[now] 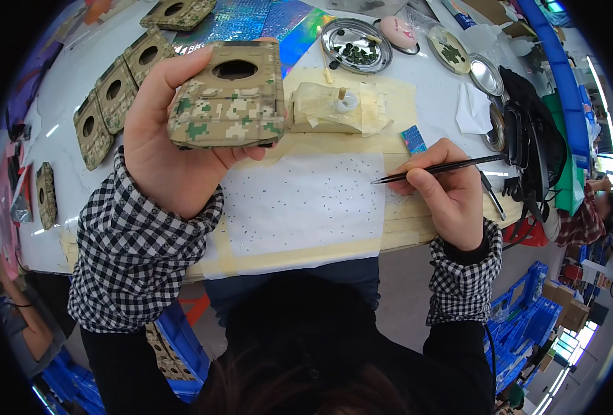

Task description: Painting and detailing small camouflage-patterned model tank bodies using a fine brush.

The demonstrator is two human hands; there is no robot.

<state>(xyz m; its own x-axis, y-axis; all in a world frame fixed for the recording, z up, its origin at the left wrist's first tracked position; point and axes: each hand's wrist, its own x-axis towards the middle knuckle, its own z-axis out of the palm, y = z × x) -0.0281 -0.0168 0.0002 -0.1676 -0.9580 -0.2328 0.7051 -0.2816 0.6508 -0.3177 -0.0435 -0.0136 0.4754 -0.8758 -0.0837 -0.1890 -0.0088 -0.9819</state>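
Left hand (164, 138) grips camouflage phone case (227, 97) — raised. Right hand (448, 194) pinches thin black pick tool (438, 168) — tip points left, over dotted white sheet (299, 207), below case.

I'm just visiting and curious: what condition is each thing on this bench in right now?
Camouflage case: lifted, held in left hand.
Thin black tool: gripped in right hand, tip over paper.
White sheet: flat, dotted with tiny specks.
Round metal dish: holds small dark pieces.

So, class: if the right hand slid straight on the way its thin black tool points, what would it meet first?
Most likely the white sheet dotted with tiny specks: the right hand aims the thin black tool leftward, tip at the sheet's edge. Height above it is unclear.
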